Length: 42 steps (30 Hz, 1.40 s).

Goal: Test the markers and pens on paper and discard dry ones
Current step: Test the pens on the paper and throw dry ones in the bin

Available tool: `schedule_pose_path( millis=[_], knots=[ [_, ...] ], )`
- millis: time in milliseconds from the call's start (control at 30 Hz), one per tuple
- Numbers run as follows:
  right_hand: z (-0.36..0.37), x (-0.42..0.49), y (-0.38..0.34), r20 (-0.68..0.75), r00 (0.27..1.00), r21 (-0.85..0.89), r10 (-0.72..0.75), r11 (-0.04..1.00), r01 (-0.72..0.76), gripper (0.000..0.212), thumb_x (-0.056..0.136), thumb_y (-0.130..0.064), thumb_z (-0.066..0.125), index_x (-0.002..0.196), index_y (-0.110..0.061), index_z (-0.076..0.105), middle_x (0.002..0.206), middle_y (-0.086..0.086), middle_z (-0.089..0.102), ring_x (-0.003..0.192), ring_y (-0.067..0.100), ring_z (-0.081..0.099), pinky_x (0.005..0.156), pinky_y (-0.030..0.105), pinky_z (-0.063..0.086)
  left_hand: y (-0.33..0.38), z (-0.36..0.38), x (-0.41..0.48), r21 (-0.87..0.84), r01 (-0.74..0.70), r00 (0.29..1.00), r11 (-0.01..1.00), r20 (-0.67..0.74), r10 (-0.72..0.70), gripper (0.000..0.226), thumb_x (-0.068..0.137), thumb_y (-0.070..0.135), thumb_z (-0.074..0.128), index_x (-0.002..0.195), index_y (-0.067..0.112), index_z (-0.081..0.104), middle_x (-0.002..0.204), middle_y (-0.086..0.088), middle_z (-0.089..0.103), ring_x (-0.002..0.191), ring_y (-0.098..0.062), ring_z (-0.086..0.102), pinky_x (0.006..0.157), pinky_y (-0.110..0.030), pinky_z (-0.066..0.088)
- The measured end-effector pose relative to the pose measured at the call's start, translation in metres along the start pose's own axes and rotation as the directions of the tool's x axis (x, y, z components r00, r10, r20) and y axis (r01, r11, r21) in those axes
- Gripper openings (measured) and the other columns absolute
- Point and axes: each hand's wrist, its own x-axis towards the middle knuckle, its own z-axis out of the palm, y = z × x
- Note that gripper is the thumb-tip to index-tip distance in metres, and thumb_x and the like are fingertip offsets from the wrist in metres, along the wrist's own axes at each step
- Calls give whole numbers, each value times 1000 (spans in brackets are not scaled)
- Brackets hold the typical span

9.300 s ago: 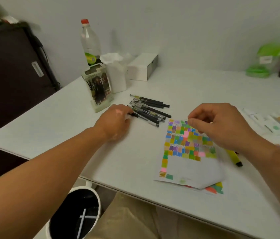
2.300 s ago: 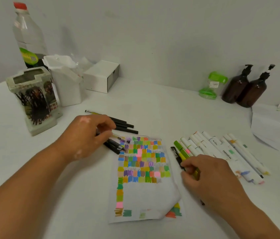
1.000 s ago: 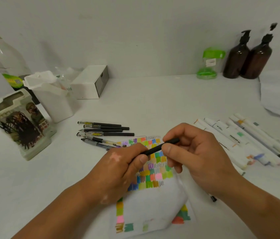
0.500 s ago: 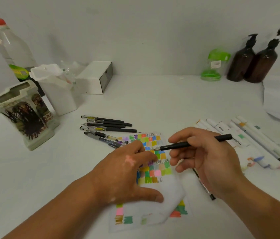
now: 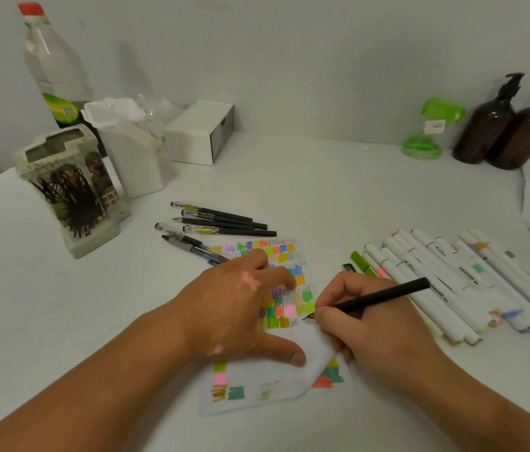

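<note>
Black pen (image 5: 384, 296): it is held in the right hand (image 5: 374, 324), tilted, with its tip set down on the paper (image 5: 257, 386), right beside the coloured squares.
Holding hand: the fingers (image 5: 333, 316) of the right hand are curled round the pen low down, close to the tip. The long back end is left sticking out, up and to the right.
Helping hand: the left hand (image 5: 244, 308) is laid flat on the paper with its fingers straight and spread. Nothing is held by it; the sheet is only pressed down.
Sheet: the paper looks thin and soft, and one corner is curled up near the left thumb. It would likely slide or crumple if it were not pressed down.
How the pen handles: it is judged to be light, thin, stiff and smooth. It is best held near the tip. Only a soft push should be needed; the paper could be torn by a hard one.
Ink: whether a line is made by this pen cannot be told.
Other pens (image 5: 224, 223): a small bunch is laid on the bench (image 5: 322, 190) just behind the paper.
White markers (image 5: 446, 282): a row is laid near the right hand.
</note>
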Motion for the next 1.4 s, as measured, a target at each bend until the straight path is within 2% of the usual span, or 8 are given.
schedule_pose_path(
  millis=[100, 333, 600, 1067, 1200, 1300, 1333, 1400],
  knots=[
    [2, 1, 0, -22, 1000, -41, -13, 999, 12, 14, 78, -19, 76, 72, -31, 71, 60, -9, 68, 49, 3, 59, 44, 12, 41, -1, 0, -1, 11, 1, 1000, 1000, 12, -1, 106, 54, 96, 54, 145, 46, 36, 105, 19, 38, 95, -9, 48, 76, -24, 41],
    [3, 1, -2, 20, 1000, -60, -6, 998, 7, 14, 78, -19, 74, 72, -31, 70, 59, -10, 66, 49, 2, 58, 46, 12, 42, 0, 1, 0, 25, 19, 1000, 1000, 15, -19, 106, 54, 96, 54, 145, 46, 37, 105, 17, 36, 93, -11, 47, 74, -23, 38],
    [2, 1, -1, 24, 1000, -45, 9, 999, -8, 15, 78, -16, 72, 70, -29, 68, 55, -9, 64, 47, 5, 56, 46, 17, 43, 0, 2, 0, 6, 18, 1000, 1000, 12, -18, 104, 54, 96, 55, 144, 46, 38, 107, 17, 39, 95, -10, 48, 76, -24, 41],
    [1, 0, -2, -24, 999, -72, 22, 997, -24, 15, 80, -17, 73, 69, -25, 67, 57, -15, 64, 50, 1, 58, 46, 11, 42, -1, 2, 1, 6, 5, 1000, 1000, 0, -5, 105, 52, 97, 53, 144, 47, 37, 110, 19, 40, 98, -8, 49, 81, -24, 47],
    [0, -1, -2, -14, 999, -113, -30, 993, 28, 19, 77, -14, 73, 63, -25, 65, 59, -15, 62, 57, -2, 56, 47, 9, 41, -2, 3, 0, 7, 0, 1000, 1000, -7, 0, 107, 53, 98, 52, 145, 47, 32, 114, 22, 41, 101, -6, 50, 86, -26, 49],
    [-8, 1, -3, -76, 995, 41, -70, 996, 73, 15, 77, -16, 74, 66, -21, 65, 55, -6, 62, 46, 4, 53, 44, 14, 41, -2, 3, 0, -107, 37, 997, 994, -68, -44, 84, 65, 87, 59, 136, 50, 31, 108, 30, 43, 93, 3, 52, 79, -14, 47],
    [-11, 2, -3, -100, 993, 151, -66, 985, 81, 12, 76, -18, 72, 67, -20, 64, 53, -1, 62, 43, 8, 53, 44, 16, 41, -2, 3, 0, -199, 58, 991, 978, -105, -80, 67, 74, 75, 64, 127, 47, 35, 101, 29, 46, 86, 6, 54, 70, -9, 45],
    [-18, 5, -3, -131, 990, 314, -45, 946, 84, 8, 74, -21, 70, 69, -19, 63, 54, 4, 63, 43, 14, 55, 44, 20, 45, -1, 2, 2, -373, 69, 973, 925, -179, -144, 30, 90, 40, 66, 107, 35, 41, 87, 18, 52, 72, 9, 54, 55, -11, 45]
  ],
)
